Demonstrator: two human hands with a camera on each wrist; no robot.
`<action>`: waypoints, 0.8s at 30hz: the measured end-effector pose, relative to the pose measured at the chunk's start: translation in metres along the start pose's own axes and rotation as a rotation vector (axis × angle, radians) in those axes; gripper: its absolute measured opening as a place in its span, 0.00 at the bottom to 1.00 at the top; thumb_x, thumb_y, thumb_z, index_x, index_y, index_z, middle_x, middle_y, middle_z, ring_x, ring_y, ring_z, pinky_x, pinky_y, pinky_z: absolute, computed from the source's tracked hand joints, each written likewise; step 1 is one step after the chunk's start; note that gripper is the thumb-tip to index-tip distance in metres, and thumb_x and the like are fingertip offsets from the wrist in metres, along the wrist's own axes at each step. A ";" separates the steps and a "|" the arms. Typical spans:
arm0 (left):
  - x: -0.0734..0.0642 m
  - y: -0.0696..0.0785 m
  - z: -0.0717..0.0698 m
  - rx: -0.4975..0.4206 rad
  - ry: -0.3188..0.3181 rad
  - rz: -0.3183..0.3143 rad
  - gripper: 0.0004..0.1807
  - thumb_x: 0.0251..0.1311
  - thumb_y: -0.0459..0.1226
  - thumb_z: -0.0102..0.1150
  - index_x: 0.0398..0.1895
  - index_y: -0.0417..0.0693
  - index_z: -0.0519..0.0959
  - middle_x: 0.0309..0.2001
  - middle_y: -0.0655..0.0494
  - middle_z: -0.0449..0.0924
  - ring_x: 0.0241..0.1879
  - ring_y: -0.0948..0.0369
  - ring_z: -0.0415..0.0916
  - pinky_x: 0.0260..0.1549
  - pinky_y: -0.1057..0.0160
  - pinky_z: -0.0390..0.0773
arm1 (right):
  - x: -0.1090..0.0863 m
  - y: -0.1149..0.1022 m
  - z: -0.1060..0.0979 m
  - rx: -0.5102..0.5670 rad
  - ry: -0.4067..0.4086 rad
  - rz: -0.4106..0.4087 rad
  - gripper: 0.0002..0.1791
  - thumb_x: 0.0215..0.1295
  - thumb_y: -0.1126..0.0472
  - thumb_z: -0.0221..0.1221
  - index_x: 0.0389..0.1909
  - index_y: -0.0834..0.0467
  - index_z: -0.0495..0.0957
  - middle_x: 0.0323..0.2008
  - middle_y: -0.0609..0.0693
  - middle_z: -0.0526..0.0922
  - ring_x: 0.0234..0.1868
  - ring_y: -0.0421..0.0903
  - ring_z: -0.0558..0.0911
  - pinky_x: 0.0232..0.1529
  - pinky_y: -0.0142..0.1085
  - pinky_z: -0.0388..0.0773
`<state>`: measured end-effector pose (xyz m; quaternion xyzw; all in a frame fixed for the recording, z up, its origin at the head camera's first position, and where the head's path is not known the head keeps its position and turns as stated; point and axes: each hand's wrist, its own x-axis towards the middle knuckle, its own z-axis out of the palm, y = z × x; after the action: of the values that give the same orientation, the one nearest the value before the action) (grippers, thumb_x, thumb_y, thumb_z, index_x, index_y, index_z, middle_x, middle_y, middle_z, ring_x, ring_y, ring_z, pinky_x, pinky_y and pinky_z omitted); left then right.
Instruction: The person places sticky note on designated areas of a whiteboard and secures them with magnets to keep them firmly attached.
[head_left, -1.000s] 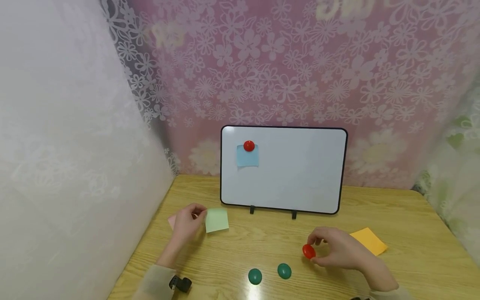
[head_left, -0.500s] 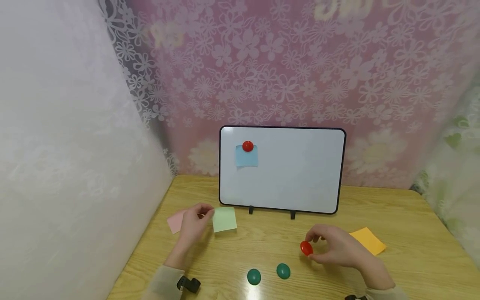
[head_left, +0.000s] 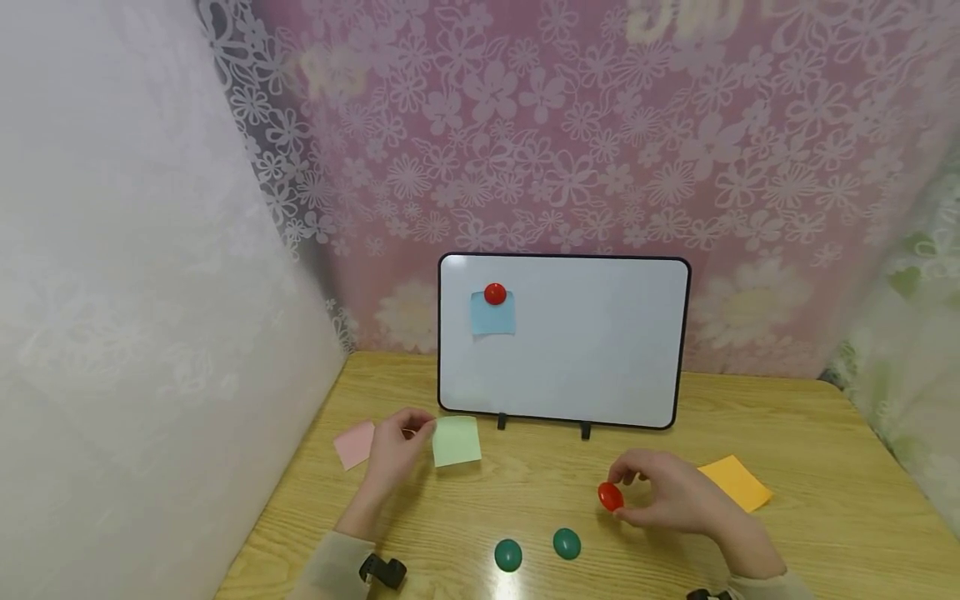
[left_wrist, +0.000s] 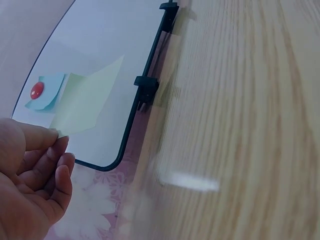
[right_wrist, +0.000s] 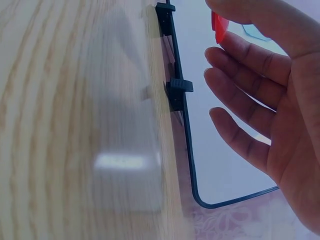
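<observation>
My left hand pinches a light green sticky note by its left edge, in front of the whiteboard's lower left corner. In the left wrist view the thumb and index finger grip the corner of the green note. Farther right, my right hand holds a round red magnet between thumb and fingertips, over the table. The right wrist view shows the red magnet at the top, partly hidden by the thumb. On the whiteboard, another red magnet pins a blue sticky note.
Two green magnets lie near the front of the wooden table. A pink sticky note lies left of my left hand, and orange sticky notes lie behind my right wrist. Black feet support the whiteboard.
My left hand has moved right with the green note, leaving the pink note more exposed. The right hand has shifted slightly left with the red magnet.
</observation>
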<state>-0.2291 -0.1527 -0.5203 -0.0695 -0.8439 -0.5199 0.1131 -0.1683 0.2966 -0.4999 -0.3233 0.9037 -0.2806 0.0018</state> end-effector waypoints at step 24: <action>0.001 0.016 0.018 -0.048 -0.033 0.019 0.02 0.73 0.38 0.69 0.43 0.51 0.89 0.36 0.61 0.86 0.37 0.60 0.80 0.38 0.62 0.80 | 0.006 0.001 -0.005 0.021 -0.001 0.005 0.18 0.61 0.47 0.79 0.47 0.39 0.82 0.43 0.30 0.82 0.43 0.42 0.83 0.44 0.43 0.85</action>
<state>-0.2281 -0.1295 -0.5147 -0.0887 -0.8324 -0.5375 0.1023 -0.1744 0.2960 -0.4955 -0.3210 0.9017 -0.2897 0.0064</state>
